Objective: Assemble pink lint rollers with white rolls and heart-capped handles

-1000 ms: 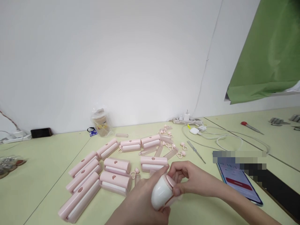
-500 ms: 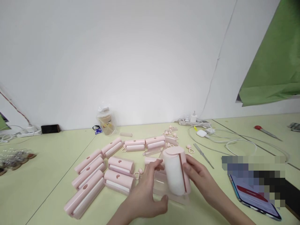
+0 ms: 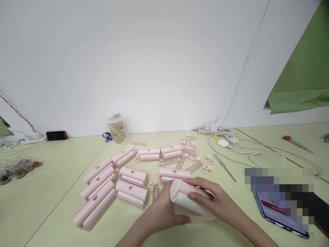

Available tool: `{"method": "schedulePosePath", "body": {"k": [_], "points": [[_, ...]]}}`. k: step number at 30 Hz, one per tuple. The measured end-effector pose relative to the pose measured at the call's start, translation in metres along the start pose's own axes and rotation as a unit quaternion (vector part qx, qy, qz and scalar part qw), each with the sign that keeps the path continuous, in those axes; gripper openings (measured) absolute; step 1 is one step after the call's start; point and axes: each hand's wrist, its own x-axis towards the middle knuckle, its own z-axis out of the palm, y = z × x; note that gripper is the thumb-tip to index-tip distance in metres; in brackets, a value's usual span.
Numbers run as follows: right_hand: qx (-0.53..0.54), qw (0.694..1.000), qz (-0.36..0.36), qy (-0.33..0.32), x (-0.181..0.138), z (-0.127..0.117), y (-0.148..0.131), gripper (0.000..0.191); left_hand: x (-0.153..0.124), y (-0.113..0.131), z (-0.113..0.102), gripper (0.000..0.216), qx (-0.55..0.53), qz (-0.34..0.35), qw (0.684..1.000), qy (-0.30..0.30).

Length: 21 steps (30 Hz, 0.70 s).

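Both my hands hold one pink lint roller (image 3: 186, 200) with a white roll, lying on its side just above the pale green table (image 3: 51, 192). My left hand (image 3: 160, 214) cups it from below and the left, fingers curled under it. My right hand (image 3: 210, 199) lies over its top, fingers wrapped round the pink cover. Several more pink rollers (image 3: 113, 185) lie in rows to the left, and small pink heart-shaped handles (image 3: 195, 159) are scattered behind.
A phone (image 3: 280, 212) lies at the right near the table edge. Behind are a metal tool (image 3: 224, 167), white cables and a charger (image 3: 223, 142), a red-handled screwdriver (image 3: 295, 142), a plastic-wrapped jar (image 3: 117, 128) by the wall, and green sheeting (image 3: 305, 75) upper right.
The roller stood upright between my hands half a second ago; it has been tipped onto its side and lowered towards the table. The view has shifted slightly left.
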Motion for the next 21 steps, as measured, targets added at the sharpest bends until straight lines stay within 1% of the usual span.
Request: {"method": "schedulePosePath", "body": {"k": [2,4,6,8,13,18,21], "points": [[-0.058,0.997,-0.04,-0.01,0.0,-0.001,0.001,0.027,0.001,-0.002,0.0,0.076,-0.024,-0.033,0.999,-0.003],[-0.101,0.991,-0.081,-0.028,-0.001,-0.003,0.002,0.027,0.003,-0.004,-0.001,0.076,-0.028,-0.045,0.999,-0.007],[-0.128,0.984,-0.111,-0.05,-0.001,-0.003,0.002,0.027,0.003,-0.006,-0.002,0.075,-0.028,-0.035,0.999,-0.012],[-0.148,0.978,-0.125,-0.076,0.0,-0.003,0.001,0.028,0.003,-0.008,-0.002,0.075,-0.029,-0.02,0.999,-0.015],[-0.171,0.973,-0.116,-0.099,0.001,0.002,-0.002,0.027,0.003,-0.011,-0.003,0.072,-0.024,0.003,0.999,-0.022],[-0.163,0.974,-0.095,-0.13,-0.002,0.01,-0.003,0.018,0.003,-0.006,-0.006,0.07,-0.018,0.007,0.999,-0.032],[-0.148,0.977,-0.08,-0.133,0.001,0.011,-0.007,0.018,0.002,-0.002,-0.007,0.061,-0.005,0.041,0.998,-0.038]]}}
